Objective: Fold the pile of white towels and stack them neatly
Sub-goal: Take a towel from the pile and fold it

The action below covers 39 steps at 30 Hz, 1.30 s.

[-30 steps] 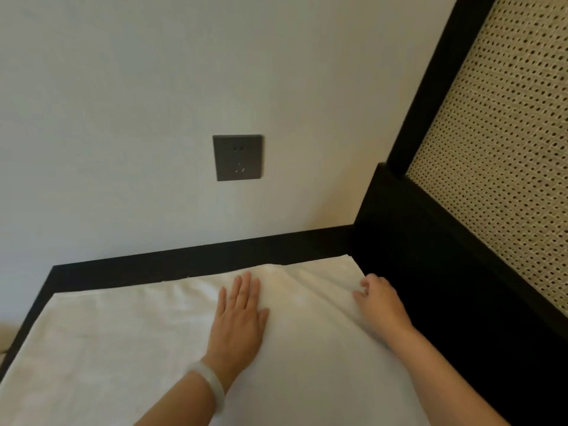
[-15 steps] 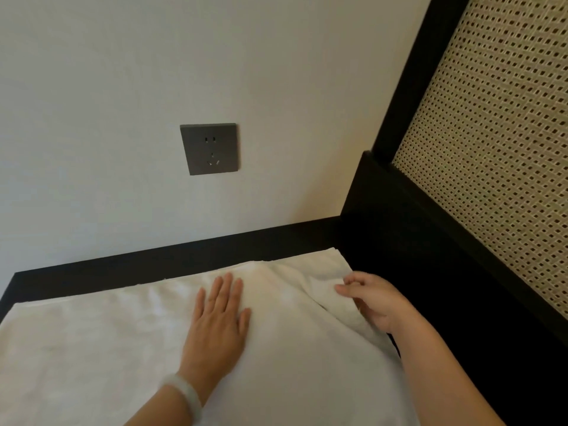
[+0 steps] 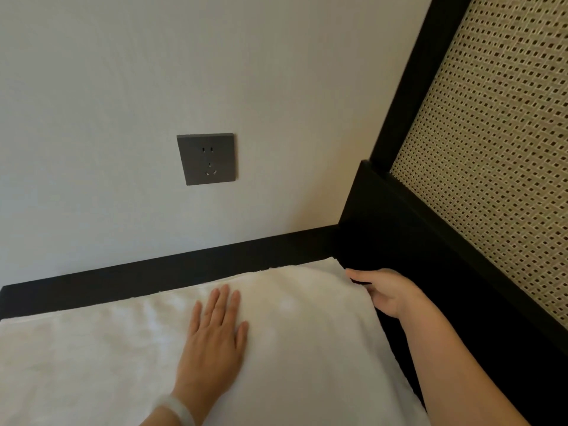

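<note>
A white towel [image 3: 307, 339] lies spread flat over a dark tabletop [image 3: 184, 272], reaching from the left edge of the view to the right side of the table. My left hand [image 3: 215, 342] presses flat on the middle of the towel, fingers straight and together, a pale bracelet on the wrist. My right hand [image 3: 387, 293] is at the towel's right edge near the far corner, fingers curled along and under that edge; the fingertips are hidden by the cloth.
A white wall with a grey power socket [image 3: 206, 158] rises just behind the table. At the right stands a black frame [image 3: 399, 226] with a woven cane panel [image 3: 491, 149], close against the towel's right edge.
My right hand has slid from on top of the towel's far right corner out to its right edge. The raised fold at that corner now lies flat. My left hand stays pressed in place.
</note>
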Each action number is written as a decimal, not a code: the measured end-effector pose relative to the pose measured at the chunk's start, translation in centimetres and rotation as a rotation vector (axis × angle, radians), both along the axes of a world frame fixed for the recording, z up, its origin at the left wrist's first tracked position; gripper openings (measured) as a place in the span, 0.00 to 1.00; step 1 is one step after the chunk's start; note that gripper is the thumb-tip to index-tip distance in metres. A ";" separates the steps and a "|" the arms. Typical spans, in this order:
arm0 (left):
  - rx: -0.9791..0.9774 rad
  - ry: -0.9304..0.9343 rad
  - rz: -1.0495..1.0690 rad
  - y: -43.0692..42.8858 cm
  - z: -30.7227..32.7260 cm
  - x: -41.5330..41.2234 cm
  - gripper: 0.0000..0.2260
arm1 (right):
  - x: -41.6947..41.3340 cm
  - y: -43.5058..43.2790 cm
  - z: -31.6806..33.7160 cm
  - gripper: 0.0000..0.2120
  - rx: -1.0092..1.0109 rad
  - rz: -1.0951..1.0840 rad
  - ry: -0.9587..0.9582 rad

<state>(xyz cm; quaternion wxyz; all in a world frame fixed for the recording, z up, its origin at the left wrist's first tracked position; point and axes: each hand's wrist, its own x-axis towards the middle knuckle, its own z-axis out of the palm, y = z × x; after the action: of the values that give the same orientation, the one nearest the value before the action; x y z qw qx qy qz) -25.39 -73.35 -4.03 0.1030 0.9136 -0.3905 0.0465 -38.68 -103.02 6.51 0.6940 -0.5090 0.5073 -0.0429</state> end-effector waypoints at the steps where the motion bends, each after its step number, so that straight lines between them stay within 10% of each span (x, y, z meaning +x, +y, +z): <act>1: 0.001 -0.001 0.001 0.0 0.0 0.0 0.29 | 0.6 -0.2 0.1 0.22 -0.002 0.049 0.016; 12: 0.005 -0.017 -0.006 0.0 -0.2 0.1 0.28 | 2.6 -2.2 2.2 0.25 -0.017 0.420 0.396; 20: -0.001 -0.019 -0.008 0.0 -0.3 0.1 0.28 | 2.1 -1.2 -0.5 0.20 -0.393 0.000 -0.074; 26: -0.015 -0.018 -0.004 0.0 -0.1 -0.1 0.26 | 3.0 -2.2 -2.8 0.20 -0.330 0.047 0.044; 39: -0.014 -0.006 0.000 0.0 0.1 -0.1 0.26 | 7.1 -3.0 -3.2 0.13 -1.091 0.446 0.285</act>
<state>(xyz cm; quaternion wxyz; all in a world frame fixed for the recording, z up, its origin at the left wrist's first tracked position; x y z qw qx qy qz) -25.45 -73.33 -3.92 0.1082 0.9127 -0.3905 0.0522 -31.60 -105.97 3.35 0.2504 -0.8861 0.3813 -0.0818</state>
